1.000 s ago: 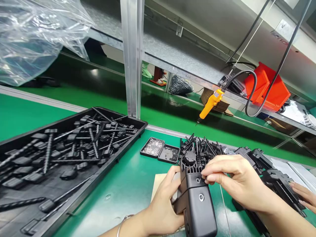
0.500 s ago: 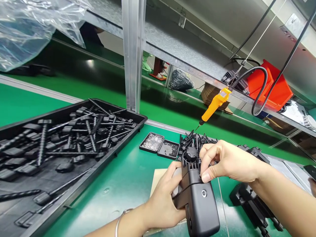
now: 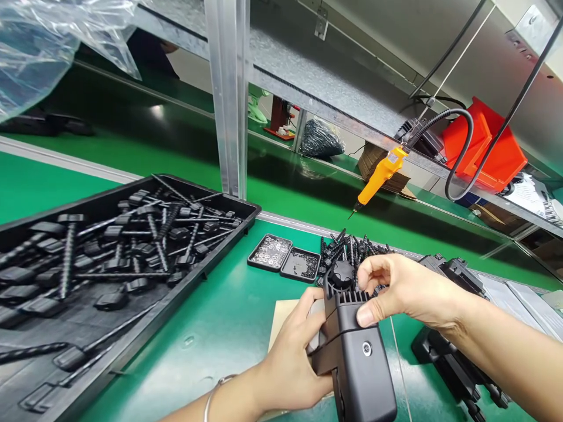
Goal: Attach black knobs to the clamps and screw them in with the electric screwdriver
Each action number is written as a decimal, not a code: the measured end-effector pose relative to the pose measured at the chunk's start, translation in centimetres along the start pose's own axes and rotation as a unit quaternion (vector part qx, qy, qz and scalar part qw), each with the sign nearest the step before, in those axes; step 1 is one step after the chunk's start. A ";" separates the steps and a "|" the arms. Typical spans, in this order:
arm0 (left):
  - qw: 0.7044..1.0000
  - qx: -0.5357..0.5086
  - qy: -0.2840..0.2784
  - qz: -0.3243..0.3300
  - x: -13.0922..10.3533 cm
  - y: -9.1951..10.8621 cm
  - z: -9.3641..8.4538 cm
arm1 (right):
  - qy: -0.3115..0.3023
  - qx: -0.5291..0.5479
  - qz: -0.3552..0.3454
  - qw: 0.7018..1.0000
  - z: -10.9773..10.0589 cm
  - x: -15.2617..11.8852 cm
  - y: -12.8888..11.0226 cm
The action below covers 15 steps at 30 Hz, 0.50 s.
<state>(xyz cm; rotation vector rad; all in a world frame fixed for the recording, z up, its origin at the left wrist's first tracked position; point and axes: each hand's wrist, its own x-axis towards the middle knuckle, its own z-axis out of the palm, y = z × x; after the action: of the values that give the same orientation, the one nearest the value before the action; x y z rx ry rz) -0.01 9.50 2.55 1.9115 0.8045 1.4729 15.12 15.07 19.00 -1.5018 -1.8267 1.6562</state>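
My left hand (image 3: 294,357) is wrapped around the left side of a black plastic housing (image 3: 365,375), which carries a small round metal fastener on its face. At its upper end are slotted ribs and a round black lobed knob (image 3: 342,274). My right hand (image 3: 391,293) is curled against the upper right part of the housing. Its thumb presses on the front, and the other fingers bend near the ribs beside the knob. Whether a small part sits in those fingers is hidden. A light grey piece (image 3: 315,322) shows between my left hand and the housing.
A black tray (image 3: 193,293) with many long black screws with knob heads stands left. Two small boxes of washers (image 3: 269,253) and tiny screws (image 3: 301,265) lie behind the housing, beside piled black screws (image 3: 354,249). An orange electric screwdriver (image 3: 380,176) hangs above. More black parts (image 3: 457,363) lie right.
My right index finger has lifted away from the thumb, widening the gap between them. The housing has shifted slightly right and down in the view. My left hand keeps its grip.
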 end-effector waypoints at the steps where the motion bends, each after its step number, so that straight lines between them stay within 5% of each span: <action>1: 1.000 -0.003 -0.001 0.000 0.0 0.0 0.0 | -0.003 0.006 0.001 1.000 -0.3 -0.1 0.1; 3: 1.000 -0.005 0.000 0.001 0.0 0.1 0.0 | 0.023 0.006 -0.019 1.000 -1.6 0.1 -0.1; 5: 1.000 -0.010 0.000 0.002 0.0 0.0 0.0 | 0.141 -0.004 -0.083 0.986 -3.6 1.4 -0.6; 9: 1.000 -0.005 -0.005 -0.007 -0.2 0.0 0.0 | 0.472 0.025 -0.245 0.847 -8.3 8.1 -2.3; 11: 1.000 0.009 -0.010 -0.009 -0.2 0.0 -0.1 | 0.463 0.058 -0.267 0.843 -10.1 12.2 -3.1; 15: 1.000 0.027 -0.009 0.000 0.0 0.1 -0.2 | 0.331 0.107 -0.313 0.884 -10.9 17.2 -3.5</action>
<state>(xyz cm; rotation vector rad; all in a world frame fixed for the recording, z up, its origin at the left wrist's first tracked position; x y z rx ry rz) -0.17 9.45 2.71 1.9628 0.8437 1.4452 14.01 35.67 18.11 -1.0271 -1.4505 0.8499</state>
